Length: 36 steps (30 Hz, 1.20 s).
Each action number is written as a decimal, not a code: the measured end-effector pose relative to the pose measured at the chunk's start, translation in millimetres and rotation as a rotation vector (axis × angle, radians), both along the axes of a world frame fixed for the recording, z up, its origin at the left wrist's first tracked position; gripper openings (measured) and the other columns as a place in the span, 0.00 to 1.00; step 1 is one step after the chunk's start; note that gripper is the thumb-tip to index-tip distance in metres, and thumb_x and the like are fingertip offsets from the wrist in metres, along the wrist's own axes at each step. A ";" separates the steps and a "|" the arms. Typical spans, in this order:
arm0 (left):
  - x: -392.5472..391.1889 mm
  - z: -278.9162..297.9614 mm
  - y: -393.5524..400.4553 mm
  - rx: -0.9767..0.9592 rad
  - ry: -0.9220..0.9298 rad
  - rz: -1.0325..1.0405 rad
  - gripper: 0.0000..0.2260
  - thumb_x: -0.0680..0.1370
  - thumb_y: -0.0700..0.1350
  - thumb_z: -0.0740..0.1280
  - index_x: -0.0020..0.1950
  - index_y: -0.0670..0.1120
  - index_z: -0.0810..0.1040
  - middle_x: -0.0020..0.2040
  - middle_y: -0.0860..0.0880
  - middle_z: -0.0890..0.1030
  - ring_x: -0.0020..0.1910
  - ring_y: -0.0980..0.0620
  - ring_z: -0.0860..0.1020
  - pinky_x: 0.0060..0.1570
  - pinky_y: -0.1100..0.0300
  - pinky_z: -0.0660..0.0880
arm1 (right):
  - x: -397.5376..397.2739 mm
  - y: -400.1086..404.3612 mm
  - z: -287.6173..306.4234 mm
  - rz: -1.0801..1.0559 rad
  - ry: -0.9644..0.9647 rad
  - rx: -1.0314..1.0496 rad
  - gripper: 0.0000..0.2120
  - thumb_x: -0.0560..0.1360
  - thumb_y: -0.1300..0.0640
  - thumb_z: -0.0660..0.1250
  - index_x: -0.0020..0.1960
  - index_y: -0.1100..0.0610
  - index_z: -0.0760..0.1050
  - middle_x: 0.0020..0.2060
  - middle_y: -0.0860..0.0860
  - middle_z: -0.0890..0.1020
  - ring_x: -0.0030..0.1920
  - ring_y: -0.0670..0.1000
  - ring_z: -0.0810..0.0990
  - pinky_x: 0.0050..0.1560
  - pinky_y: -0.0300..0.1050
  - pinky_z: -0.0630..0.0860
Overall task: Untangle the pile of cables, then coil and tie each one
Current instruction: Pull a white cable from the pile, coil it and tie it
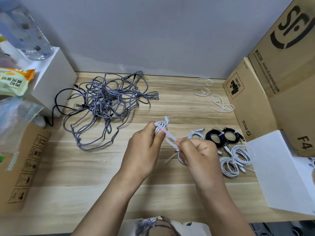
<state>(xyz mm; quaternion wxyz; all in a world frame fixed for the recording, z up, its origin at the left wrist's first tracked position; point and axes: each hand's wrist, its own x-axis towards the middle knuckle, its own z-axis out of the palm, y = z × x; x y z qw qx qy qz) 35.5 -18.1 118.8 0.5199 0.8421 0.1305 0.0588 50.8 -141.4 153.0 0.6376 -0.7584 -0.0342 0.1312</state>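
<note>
At frame centre a coiled white cable (160, 126) is gripped by the left hand (144, 147) so its loops stay gathered; a white zip tie (170, 138) is pinched by the right hand (196, 154) for cinching. The grey tangle (109, 104) waits upper left.

A pale wooden tabletop (170, 188) is flanked by brown cardboard boxes — a large printed one (281, 68) at its right, another (22, 167) at its left — and a clear plastic bottle (25, 31) is seen above its left corner.
</note>
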 end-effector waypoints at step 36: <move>-0.1 -2.7 21.8 0.051 -0.026 -0.520 0.12 0.75 0.63 0.49 0.40 0.63 0.69 0.37 0.59 0.75 0.36 0.54 0.72 0.41 0.52 0.71 | 52.9 9.5 -4.9 0.285 0.336 0.178 0.10 0.74 0.59 0.65 0.35 0.62 0.78 0.32 0.57 0.80 0.29 0.50 0.78 0.31 0.40 0.76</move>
